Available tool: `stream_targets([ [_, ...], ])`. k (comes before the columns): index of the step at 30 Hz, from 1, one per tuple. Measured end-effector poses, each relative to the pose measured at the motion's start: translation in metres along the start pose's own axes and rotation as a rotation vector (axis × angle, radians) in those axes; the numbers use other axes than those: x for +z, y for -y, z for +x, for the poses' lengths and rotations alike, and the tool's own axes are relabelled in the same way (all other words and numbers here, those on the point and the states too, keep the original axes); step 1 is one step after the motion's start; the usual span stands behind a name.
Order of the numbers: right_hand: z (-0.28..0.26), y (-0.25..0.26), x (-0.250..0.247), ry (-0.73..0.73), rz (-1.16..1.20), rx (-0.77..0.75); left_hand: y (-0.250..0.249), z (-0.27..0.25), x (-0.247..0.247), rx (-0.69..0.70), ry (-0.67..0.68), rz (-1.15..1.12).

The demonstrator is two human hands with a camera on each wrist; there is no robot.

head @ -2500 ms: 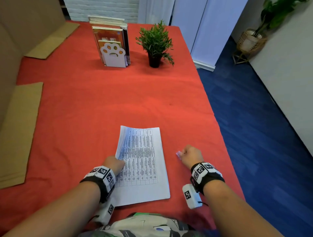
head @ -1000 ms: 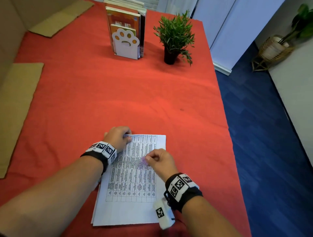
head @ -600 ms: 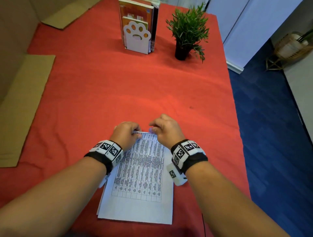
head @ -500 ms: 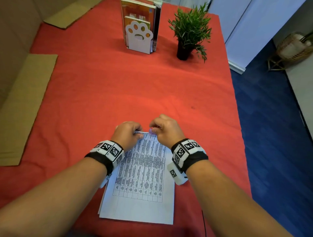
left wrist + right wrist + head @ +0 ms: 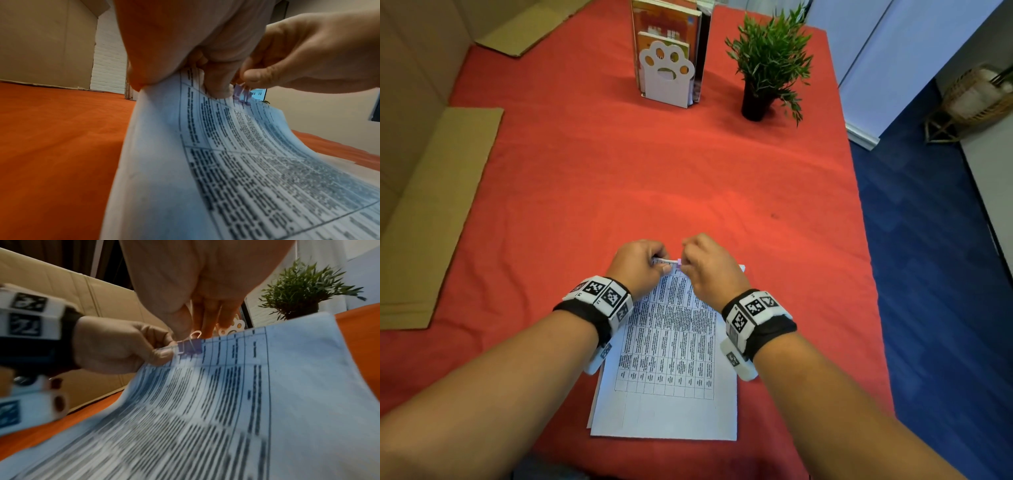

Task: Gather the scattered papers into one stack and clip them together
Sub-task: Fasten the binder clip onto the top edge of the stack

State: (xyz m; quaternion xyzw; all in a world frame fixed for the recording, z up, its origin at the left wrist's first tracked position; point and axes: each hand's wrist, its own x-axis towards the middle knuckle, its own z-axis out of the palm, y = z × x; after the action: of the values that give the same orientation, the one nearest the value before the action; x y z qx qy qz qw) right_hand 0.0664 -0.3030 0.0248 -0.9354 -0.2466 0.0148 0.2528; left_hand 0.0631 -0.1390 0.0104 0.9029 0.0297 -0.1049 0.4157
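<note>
A stack of white printed papers (image 5: 671, 359) lies on the red tablecloth (image 5: 654, 178) in front of me, its far edge lifted off the table. My left hand (image 5: 645, 265) pinches that raised far edge near the left corner (image 5: 162, 353). A small purple binder clip (image 5: 190, 346) sits on the paper edge just right of the left thumb. My right hand (image 5: 703, 263) grips the clip by its wire handles (image 5: 195, 335). In the left wrist view the papers (image 5: 236, 162) curve upward to the purple clip (image 5: 241, 95) under the right hand's fingers (image 5: 259, 78).
A white paw-shaped bookend with books (image 5: 667, 65) and a small potted plant (image 5: 767, 65) stand at the far end of the table. Flattened cardboard (image 5: 431, 212) lies along the left side. The table's right edge drops to blue floor (image 5: 935, 274).
The right hand brought the clip from the table's right side over to the papers' far edge. The left hand moved up the page and lifted that edge. Since half a second ago little has shifted.
</note>
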Motion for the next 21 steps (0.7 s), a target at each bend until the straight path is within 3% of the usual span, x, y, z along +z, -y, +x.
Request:
stream_targets([
  [3, -0.021, 0.009, 0.014, -0.170, -0.150, -0.015, -0.002, 0.000, -0.004, 0.005, -0.011, 0.008],
  [7, -0.043, 0.015, 0.028, -0.145, -0.161, -0.003, -0.003, -0.003, -0.007, 0.013, -0.005, -0.022],
  [11, -0.039, 0.019, 0.012, -0.254, -0.138, 0.058, -0.003, -0.008, -0.009, 0.094, -0.030, 0.020],
  [14, -0.030, 0.027, -0.007, -0.031, -0.178, 0.129, -0.008, -0.016, -0.012, 0.222, -0.057, 0.058],
  [16, -0.029, 0.031, -0.012, 0.017, -0.179, 0.162, -0.010, -0.022, -0.014, 0.267, -0.077, 0.075],
  [19, -0.033, 0.030, -0.020, -0.181, -0.156, 0.257, -0.012, -0.023, -0.025, 0.165, -0.081, -0.016],
  [21, -0.038, 0.021, -0.021, -0.293, -0.004, 0.380, -0.015, -0.020, -0.040, 0.075, -0.049, -0.157],
])
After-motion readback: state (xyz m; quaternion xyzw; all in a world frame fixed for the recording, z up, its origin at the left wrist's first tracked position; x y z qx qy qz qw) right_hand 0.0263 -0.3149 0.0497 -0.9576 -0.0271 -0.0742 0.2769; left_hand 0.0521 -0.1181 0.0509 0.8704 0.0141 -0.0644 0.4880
